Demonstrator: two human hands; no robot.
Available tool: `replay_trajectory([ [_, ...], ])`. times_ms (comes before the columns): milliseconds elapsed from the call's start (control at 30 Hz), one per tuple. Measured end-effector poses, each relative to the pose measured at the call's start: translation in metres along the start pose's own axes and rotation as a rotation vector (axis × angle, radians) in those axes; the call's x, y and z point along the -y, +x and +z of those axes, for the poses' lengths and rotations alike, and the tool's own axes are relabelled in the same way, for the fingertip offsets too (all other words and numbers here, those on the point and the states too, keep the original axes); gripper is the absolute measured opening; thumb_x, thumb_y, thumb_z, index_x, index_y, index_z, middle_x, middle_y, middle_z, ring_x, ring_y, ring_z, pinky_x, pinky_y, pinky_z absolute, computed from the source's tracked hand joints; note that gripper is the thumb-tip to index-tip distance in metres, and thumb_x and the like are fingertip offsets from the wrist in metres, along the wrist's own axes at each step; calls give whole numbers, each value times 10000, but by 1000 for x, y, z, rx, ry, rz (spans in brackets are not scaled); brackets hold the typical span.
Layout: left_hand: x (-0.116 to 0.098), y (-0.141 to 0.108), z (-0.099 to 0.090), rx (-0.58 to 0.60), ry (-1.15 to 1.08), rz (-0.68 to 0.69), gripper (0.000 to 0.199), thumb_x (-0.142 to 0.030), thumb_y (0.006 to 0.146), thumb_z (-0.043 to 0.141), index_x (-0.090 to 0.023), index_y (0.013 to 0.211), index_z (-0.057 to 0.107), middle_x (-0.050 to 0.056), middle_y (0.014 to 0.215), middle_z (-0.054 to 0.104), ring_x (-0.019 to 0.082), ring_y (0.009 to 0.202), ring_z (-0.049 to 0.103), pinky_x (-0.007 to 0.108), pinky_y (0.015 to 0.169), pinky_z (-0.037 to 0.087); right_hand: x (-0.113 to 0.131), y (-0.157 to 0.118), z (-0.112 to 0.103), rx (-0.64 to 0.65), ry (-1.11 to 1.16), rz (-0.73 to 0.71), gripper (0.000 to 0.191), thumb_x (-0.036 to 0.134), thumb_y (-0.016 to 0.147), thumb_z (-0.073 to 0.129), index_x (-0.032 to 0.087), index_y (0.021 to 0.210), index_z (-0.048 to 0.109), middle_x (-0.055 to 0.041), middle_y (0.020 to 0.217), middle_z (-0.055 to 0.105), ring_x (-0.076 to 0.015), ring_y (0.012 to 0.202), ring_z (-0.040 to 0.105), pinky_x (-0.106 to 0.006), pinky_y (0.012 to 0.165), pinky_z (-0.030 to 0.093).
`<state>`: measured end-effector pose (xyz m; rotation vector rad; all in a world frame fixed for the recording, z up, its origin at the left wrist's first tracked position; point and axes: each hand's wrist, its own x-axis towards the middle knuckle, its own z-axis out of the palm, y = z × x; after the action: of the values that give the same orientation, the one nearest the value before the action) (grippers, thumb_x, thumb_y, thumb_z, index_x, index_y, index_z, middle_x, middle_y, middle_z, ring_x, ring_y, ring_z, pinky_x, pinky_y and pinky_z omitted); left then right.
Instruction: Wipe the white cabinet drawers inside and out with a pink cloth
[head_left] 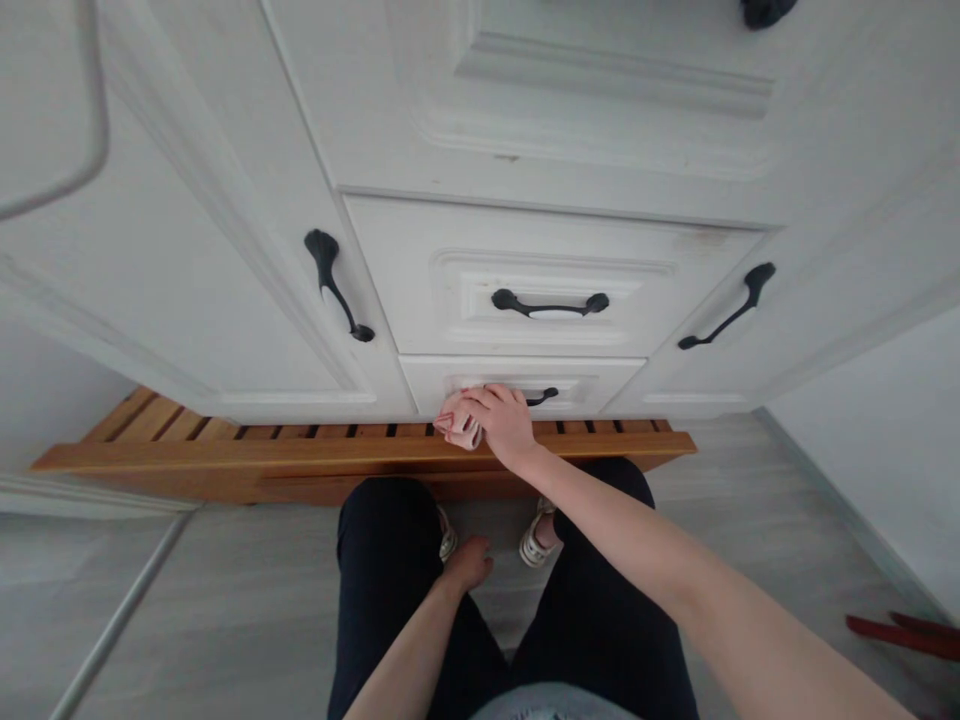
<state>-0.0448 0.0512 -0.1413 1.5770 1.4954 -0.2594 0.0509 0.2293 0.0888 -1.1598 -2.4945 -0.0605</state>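
My right hand [507,424] presses a pink and white cloth [459,420] against the left part of the lowest white drawer [611,378], its fingers bent over the cloth. Beside it the right end of that drawer's dark handle [546,397] shows; the rest is hidden. Above is a wider drawer [405,290] with a dark handle [551,304]. My left hand [471,562] hangs between my knees, touching no object, with its fingers partly curled and apart. Both drawers are closed.
A slatted wooden bench [315,455] runs along the cabinet's foot, in front of my knees. Cabinet doors with dark handles [337,285] flank the drawers. A metal rod [124,610] lies at the left, a white wall [885,430] stands right, and reddish objects [900,634] are at lower right.
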Motion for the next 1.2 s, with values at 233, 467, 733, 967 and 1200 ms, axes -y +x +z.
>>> replay_trajectory([
  [233,0,3,7,10,-7,40,344,-411,968,614,-189,1229,631,85,1301,641,239,1203,611,495,1051,495,6,1,-7,-88,58,184,238,343,987,592,321,1197,701,-17,1287,685,-254,1138,502,-393,847,326],
  [467,6,5,6,-3,-19,37,341,-393,971,611,-194,1248,621,88,1319,631,239,1213,606,494,1052,496,-26,-12,-54,40,51,337,194,275,951,572,226,1029,743,-74,1078,744,-251,1064,585,-367,839,337],
  [733,0,12,8,-8,-21,29,335,-389,962,627,-183,1226,629,87,1295,640,238,1192,617,499,1044,502,-37,-9,-89,284,10,273,257,248,834,620,252,1081,691,-48,1028,753,-259,1041,620,-361,817,365],
  [967,2,8,9,14,18,32,346,-388,964,624,-190,1248,621,90,1325,627,244,1218,604,499,1053,496,-11,-11,-45,112,-70,284,180,345,930,606,228,1061,641,-70,970,729,-268,1057,552,-375,811,351],
  [1200,4,4,6,13,18,27,368,-404,966,617,-200,1273,610,90,1346,617,250,1248,588,506,1072,477,-16,-37,-55,5,-58,489,329,551,916,611,307,1097,736,-90,1185,640,-282,1042,512,-380,810,340],
])
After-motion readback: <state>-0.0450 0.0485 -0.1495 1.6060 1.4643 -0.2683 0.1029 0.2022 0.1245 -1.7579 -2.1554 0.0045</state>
